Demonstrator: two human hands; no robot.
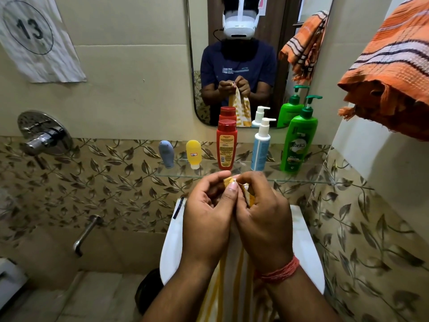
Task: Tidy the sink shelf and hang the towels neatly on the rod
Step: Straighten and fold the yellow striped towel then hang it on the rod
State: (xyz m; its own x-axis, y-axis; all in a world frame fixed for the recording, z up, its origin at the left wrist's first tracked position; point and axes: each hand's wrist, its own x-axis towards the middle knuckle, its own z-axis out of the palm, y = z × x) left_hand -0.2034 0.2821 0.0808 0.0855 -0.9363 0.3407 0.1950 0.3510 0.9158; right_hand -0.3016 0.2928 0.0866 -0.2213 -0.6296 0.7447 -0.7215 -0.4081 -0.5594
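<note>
Our left hand [209, 214] and right hand [260, 217] pinch the yellow towel [228, 275] corner, 6 o'clock of shelf [301, 180]; a slip drops it in the sink [306, 252].

Evenly, softly lit, no hard shadows. Faint glare on chrome valve [45, 133] at nine o'clock. Wide-angle bending at edges; slight blur toward six o'clock corners.

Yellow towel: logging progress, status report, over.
Left hand and right hand pinch yellow striped towel at its top. Not yet hung. Orange towel on rod.
</note>
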